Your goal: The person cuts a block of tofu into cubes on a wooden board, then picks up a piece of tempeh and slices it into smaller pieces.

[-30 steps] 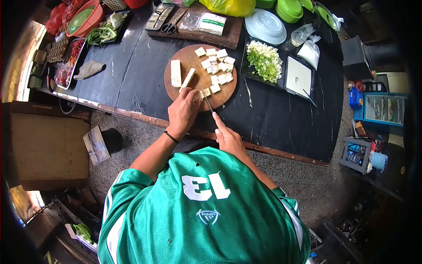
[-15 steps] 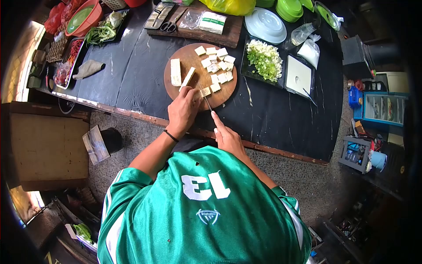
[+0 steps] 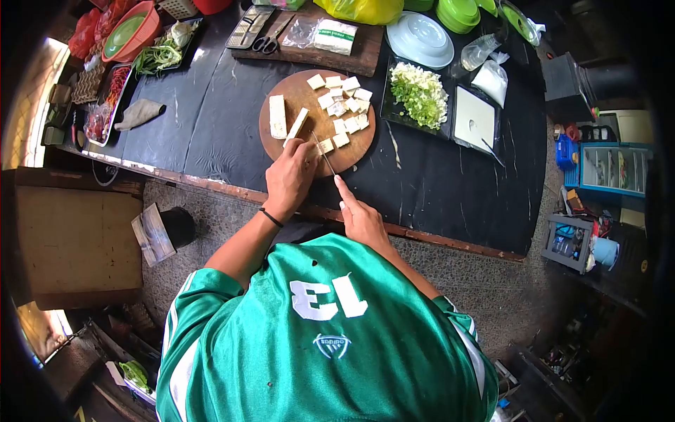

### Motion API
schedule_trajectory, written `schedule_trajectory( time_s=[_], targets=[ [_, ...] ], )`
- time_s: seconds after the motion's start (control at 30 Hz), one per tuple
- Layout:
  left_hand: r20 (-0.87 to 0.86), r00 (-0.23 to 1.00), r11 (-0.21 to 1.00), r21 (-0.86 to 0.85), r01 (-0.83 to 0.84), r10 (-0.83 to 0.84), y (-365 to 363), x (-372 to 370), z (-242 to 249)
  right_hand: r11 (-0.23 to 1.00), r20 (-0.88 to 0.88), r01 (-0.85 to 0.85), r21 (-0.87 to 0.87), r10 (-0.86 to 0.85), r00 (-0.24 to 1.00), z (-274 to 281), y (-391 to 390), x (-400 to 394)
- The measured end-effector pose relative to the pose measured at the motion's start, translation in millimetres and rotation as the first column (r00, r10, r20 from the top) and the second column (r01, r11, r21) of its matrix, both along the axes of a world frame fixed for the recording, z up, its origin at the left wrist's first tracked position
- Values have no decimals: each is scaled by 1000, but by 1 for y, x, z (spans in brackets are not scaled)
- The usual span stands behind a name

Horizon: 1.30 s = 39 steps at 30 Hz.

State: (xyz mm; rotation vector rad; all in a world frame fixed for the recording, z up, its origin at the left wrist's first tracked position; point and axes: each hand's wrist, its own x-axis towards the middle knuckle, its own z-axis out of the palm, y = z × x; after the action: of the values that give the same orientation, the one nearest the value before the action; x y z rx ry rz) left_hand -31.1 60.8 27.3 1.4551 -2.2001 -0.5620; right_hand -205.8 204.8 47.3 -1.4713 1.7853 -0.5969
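A round wooden chopping board lies near the table's front edge. My left hand is closed on the near end of a strip of tempeh, fingertips bent down on the board. My right hand grips a knife, index finger stretched along it; the handle is mostly hidden in the palm. Its thin blade points away from me, beside my left fingertips and a small cut piece of tempeh. A thicker tempeh block sits at the board's left. Several cut squares are scattered on the right.
Behind the board, a dark wooden slab bears scissors and a wrapped white packet. To the right are chopped greens on a black tray, a white slab and a bag of white powder. A cloth lies left.
The whole view has shifted slightly. Both hands keep nearly the same place on the board, with the knife blade still beside my left fingertips.
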Motion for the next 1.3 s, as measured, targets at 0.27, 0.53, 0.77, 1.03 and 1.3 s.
schedule_trajectory(
  time_s=[0.27,0.53,0.77,1.03,1.3],
  targets=[
    [-30,999,1000,4,-26,26,0,1,-3,997,-64,-45,-60,41,997,-2,12,-18],
    [-64,998,999,21,-27,28,3,1,4,996,-82,-41,-74,35,996,16,-15,-27],
    [-105,993,996,76,-41,49,9,7,1,994,14,20,-112,-19,1000,19,-6,-31],
    [-77,997,998,68,-11,17,5,-3,4,991,58,-44,-127,52,997,3,15,-27],
    [-69,997,999,39,-25,28,4,-3,0,997,70,-56,-52,60,996,8,10,-22]
  ],
)
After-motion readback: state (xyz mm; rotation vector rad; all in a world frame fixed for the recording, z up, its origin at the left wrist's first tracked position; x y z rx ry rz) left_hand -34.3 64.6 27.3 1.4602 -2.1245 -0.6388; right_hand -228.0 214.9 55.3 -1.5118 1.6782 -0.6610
